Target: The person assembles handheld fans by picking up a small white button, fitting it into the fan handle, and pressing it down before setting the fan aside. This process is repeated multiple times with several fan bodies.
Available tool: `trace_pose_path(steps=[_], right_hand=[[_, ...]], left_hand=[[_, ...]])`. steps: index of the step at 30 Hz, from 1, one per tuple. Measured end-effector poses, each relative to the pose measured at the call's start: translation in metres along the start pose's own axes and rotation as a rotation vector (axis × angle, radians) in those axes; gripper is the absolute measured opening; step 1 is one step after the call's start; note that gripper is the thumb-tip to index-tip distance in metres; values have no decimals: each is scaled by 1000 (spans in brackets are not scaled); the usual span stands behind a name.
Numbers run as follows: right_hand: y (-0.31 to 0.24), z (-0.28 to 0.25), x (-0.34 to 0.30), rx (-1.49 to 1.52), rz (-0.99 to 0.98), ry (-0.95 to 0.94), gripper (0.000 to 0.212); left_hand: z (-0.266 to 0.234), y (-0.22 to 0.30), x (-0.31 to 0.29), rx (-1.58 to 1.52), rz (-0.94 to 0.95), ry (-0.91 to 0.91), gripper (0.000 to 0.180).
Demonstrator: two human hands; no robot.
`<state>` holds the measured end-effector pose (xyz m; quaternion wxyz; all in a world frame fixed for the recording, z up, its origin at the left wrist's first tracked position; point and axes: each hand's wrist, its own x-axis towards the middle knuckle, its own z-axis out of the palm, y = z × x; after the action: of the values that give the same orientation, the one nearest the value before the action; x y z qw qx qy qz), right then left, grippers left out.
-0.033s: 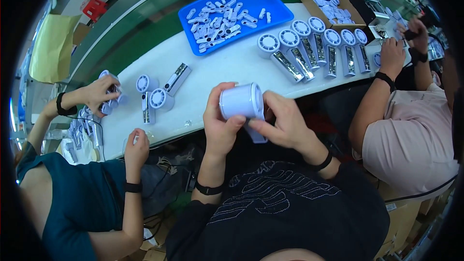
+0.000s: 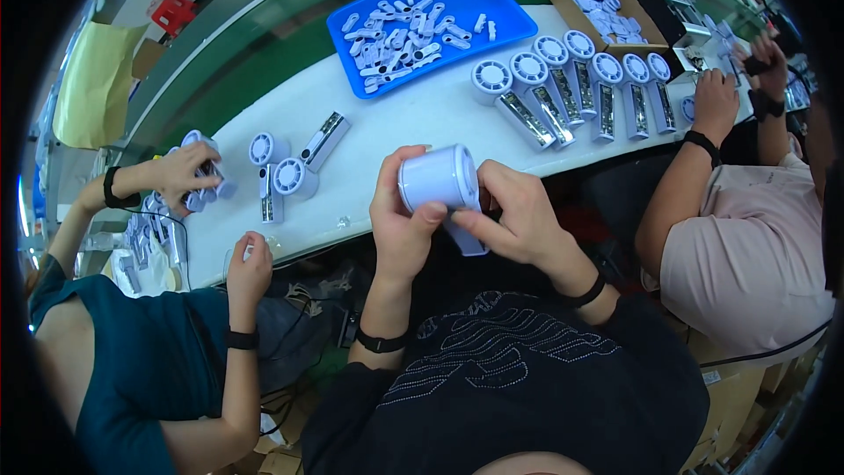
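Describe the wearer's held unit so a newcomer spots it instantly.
Start at the white table. Between it and the black shirt, the left hand and right hand hold a pale, drum-headed unit. Unlike the units lying on the table, it's gripped two-handed.

Upper left: red plastic stool [image 2: 173, 14] near yellow sheet [image 2: 98, 84]. Left: co-worker's teal top [image 2: 154, 361]. Right: co-worker's pale pink shirt [image 2: 734, 255]. Lower right: cardboard carton [image 2: 726, 406].

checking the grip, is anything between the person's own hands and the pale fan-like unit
Nothing visible is in between: the left hand wraps the round head of the pale fan-like unit, and the right hand holds its other side. The covered contact areas can't be seen.
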<state>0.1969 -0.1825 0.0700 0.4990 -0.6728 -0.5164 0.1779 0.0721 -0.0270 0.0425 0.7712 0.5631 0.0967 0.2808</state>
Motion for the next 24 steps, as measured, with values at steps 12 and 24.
trace_pose_path(steps=[12, 24], right_hand=[[8, 37, 20, 279, 137, -27, 30], [35, 38, -11, 960, 487, -207, 37]], left_hand=[[-24, -14, 18, 59, 101, 215, 81], [-16, -15, 16, 54, -128, 111, 61]])
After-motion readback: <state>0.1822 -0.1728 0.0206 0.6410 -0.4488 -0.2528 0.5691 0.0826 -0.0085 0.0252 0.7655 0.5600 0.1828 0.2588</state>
